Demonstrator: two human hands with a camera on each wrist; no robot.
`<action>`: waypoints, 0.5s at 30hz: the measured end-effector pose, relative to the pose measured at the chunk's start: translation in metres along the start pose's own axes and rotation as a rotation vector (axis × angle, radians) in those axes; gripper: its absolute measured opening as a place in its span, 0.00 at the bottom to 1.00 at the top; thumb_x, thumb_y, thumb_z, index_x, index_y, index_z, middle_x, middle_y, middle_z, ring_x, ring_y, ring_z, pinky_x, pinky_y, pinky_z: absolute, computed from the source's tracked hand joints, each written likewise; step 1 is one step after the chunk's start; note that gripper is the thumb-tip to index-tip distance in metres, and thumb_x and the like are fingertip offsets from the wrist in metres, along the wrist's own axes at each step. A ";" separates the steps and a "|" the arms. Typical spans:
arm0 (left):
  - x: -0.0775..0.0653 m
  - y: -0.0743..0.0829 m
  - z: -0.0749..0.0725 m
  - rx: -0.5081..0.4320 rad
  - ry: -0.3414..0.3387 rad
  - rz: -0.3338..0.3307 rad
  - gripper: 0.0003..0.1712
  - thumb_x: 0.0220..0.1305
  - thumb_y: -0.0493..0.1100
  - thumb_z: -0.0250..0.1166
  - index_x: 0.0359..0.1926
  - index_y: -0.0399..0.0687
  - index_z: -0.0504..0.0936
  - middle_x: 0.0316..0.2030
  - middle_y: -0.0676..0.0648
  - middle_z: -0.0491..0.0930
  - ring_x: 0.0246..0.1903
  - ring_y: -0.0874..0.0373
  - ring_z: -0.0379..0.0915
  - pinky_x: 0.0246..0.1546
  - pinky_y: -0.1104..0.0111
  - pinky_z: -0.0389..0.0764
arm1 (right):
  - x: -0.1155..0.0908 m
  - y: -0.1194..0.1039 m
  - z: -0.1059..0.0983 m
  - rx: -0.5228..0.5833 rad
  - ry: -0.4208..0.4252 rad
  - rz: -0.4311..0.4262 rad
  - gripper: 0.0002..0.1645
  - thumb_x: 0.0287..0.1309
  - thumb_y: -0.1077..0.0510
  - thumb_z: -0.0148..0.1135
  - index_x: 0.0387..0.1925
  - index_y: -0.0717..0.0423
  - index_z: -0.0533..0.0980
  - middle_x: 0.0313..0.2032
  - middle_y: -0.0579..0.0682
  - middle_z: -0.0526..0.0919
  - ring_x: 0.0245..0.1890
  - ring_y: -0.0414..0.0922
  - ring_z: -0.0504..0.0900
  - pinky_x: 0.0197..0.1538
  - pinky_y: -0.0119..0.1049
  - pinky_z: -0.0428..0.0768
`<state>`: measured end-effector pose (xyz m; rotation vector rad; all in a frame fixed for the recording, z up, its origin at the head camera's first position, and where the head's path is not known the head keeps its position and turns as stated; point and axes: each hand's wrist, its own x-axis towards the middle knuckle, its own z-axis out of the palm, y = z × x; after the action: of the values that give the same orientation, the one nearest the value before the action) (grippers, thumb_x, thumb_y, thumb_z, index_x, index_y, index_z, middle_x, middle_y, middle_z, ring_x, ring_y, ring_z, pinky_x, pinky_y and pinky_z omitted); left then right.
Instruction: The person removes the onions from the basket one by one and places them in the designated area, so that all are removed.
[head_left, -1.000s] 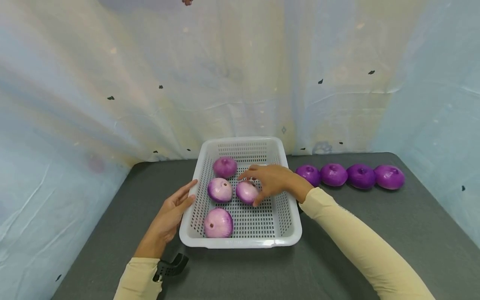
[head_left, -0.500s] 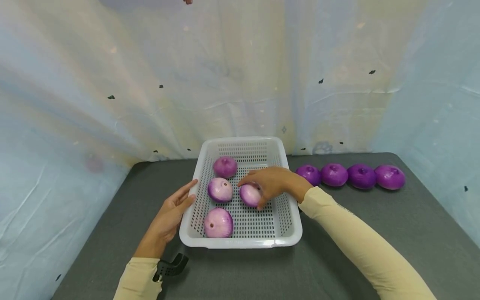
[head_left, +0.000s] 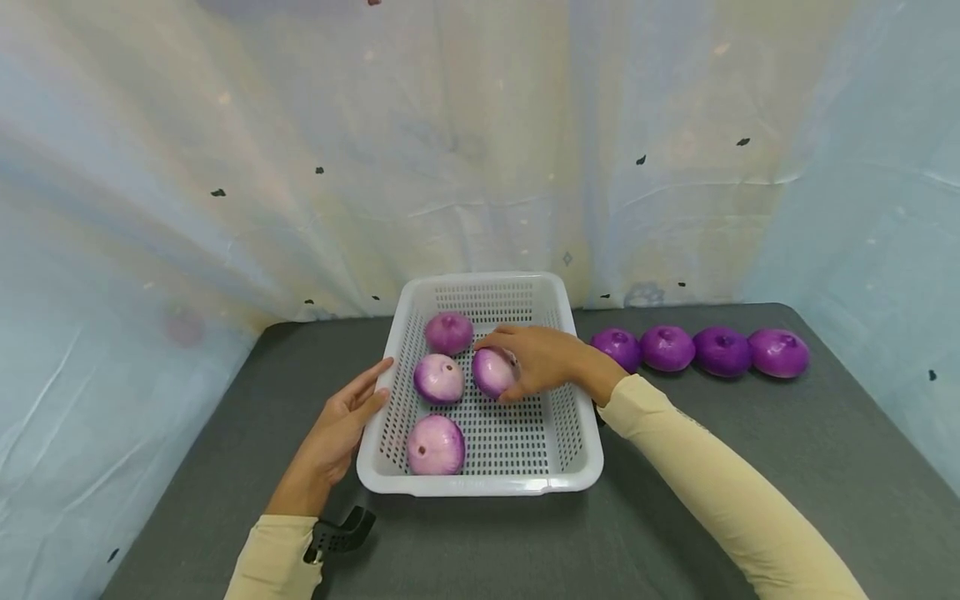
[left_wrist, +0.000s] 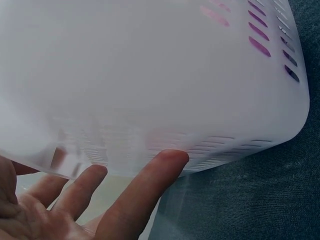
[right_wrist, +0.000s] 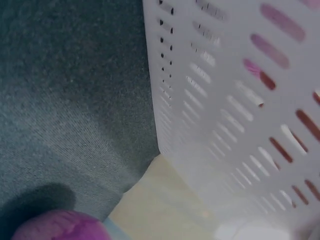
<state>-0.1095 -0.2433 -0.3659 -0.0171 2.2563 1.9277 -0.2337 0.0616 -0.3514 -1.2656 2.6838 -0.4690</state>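
A white slotted plastic basket [head_left: 480,486] stands in the middle of the table. Inside it, my right hand [head_left: 543,358] grips a pale purple onion [head_left: 491,372], fingers over its far side and thumb on the near side. Left of that lie a darker onion [head_left: 449,332] at the back, a pale onion [head_left: 438,379] in the middle and another pale onion [head_left: 437,446] in front. My left hand [head_left: 337,429] touches the basket's left side with fairly straight fingers; the left wrist view shows its fingertips [left_wrist: 172,159] against the wall. The right wrist view hides my right hand mostly behind the slots.
Several deep purple onions [head_left: 722,352] sit in a row on the dark grey table [head_left: 847,442], right of the basket. A pale patterned curtain [head_left: 480,150] hangs behind the table and at both sides. My left wrist wears a black strap [head_left: 345,533].
The onion in my right hand shifted slightly to the right and nearer, then back left and a little farther away, turning somewhat. My left hand stays at the basket's side.
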 end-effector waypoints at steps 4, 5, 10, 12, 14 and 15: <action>0.000 0.001 0.000 -0.002 0.001 -0.007 0.34 0.75 0.50 0.55 0.77 0.60 0.56 0.75 0.46 0.60 0.60 0.58 0.74 0.49 0.68 0.80 | -0.002 -0.001 -0.002 0.025 0.047 0.018 0.51 0.42 0.36 0.77 0.69 0.38 0.68 0.65 0.42 0.73 0.56 0.43 0.79 0.58 0.44 0.79; 0.000 0.001 0.001 -0.003 0.001 -0.008 0.34 0.75 0.50 0.55 0.77 0.60 0.57 0.75 0.46 0.59 0.60 0.57 0.73 0.49 0.67 0.80 | -0.002 -0.001 -0.002 0.032 0.053 0.025 0.51 0.41 0.36 0.76 0.68 0.38 0.67 0.64 0.42 0.73 0.56 0.44 0.79 0.57 0.45 0.79; -0.001 0.002 0.001 -0.004 0.001 -0.007 0.34 0.76 0.50 0.55 0.77 0.60 0.57 0.75 0.46 0.60 0.60 0.57 0.73 0.49 0.66 0.80 | -0.003 -0.001 -0.002 0.064 0.086 0.028 0.50 0.40 0.38 0.77 0.66 0.42 0.68 0.61 0.44 0.76 0.52 0.43 0.80 0.56 0.43 0.80; -0.001 0.001 0.000 -0.004 -0.002 -0.004 0.34 0.76 0.50 0.55 0.77 0.60 0.56 0.75 0.46 0.60 0.60 0.58 0.74 0.50 0.66 0.80 | -0.002 -0.001 -0.002 0.069 0.100 0.031 0.50 0.39 0.38 0.77 0.65 0.44 0.67 0.59 0.44 0.77 0.51 0.43 0.81 0.56 0.42 0.80; -0.001 0.001 0.000 -0.001 -0.006 0.000 0.34 0.76 0.50 0.55 0.78 0.59 0.56 0.75 0.46 0.60 0.59 0.59 0.74 0.50 0.66 0.80 | -0.002 -0.001 -0.002 0.071 0.118 0.040 0.51 0.37 0.39 0.79 0.64 0.45 0.67 0.56 0.44 0.79 0.49 0.42 0.81 0.54 0.41 0.80; -0.001 0.001 -0.001 -0.001 -0.008 0.001 0.34 0.76 0.50 0.55 0.78 0.59 0.56 0.75 0.46 0.60 0.60 0.58 0.74 0.50 0.66 0.80 | -0.001 -0.001 -0.002 0.072 0.126 0.043 0.51 0.37 0.39 0.79 0.64 0.45 0.67 0.54 0.44 0.80 0.48 0.42 0.82 0.53 0.40 0.80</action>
<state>-0.1090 -0.2439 -0.3647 -0.0076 2.2505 1.9260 -0.2329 0.0626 -0.3493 -1.1945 2.7622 -0.6548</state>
